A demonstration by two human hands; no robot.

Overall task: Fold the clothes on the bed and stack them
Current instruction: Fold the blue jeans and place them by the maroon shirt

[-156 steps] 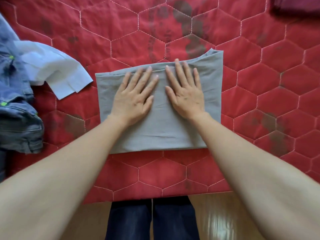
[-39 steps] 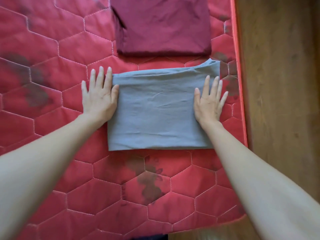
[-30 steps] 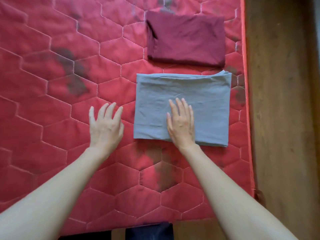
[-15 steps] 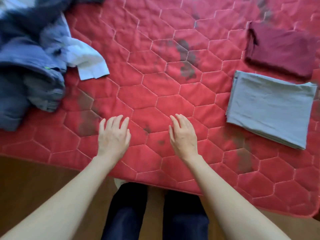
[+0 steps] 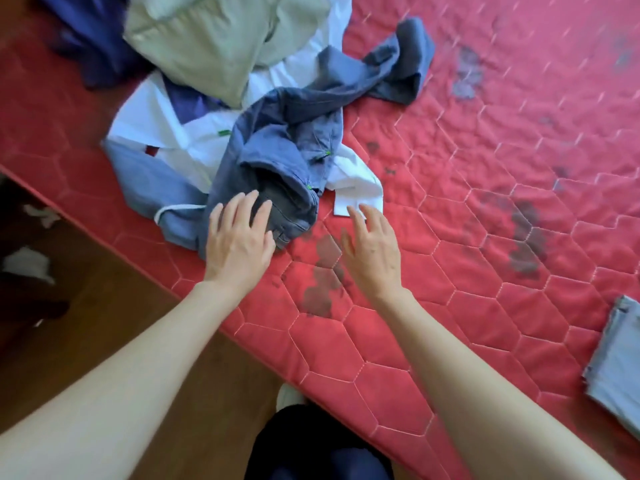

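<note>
Head view: both arms reach toward a heap of unfolded clothes (image 5: 242, 109) at the left end of the bed (image 5: 485, 237); the frame is motion-blurred.
Left hand: left hand (image 5: 239, 244) has straight, slightly spread fingers, with the fingertips over the near end of the blue-grey trousers (image 5: 277, 168). Whether they touch or just hover I cannot tell. Nothing is gripped.
Right hand: right hand (image 5: 374, 251) has relaxed, spread fingers and holds nothing. It sits above bare quilt, its fingertips just beside the tip of a white shirt (image 5: 360, 195).
Heap: the trousers are crumpled on top at the front, with the white shirt under them. A pale green garment (image 5: 214, 39) and dark blue cloth (image 5: 93, 39) lie further back.
Folded item: a grey folded piece (image 5: 616, 368) lies at the right edge, well apart from the heap and only partly in frame.
Step in hand: my judgement is that the person is picking the next garment, most likely the trousers.
Next move calls for: closing the fingers on the waistband, lifting the trousers free of the shirt, and spreading them flat on open quilt.
Risk: the tangled leg may drag the shirt along.
Progress: early, as most of the heap is unfolded.
</note>
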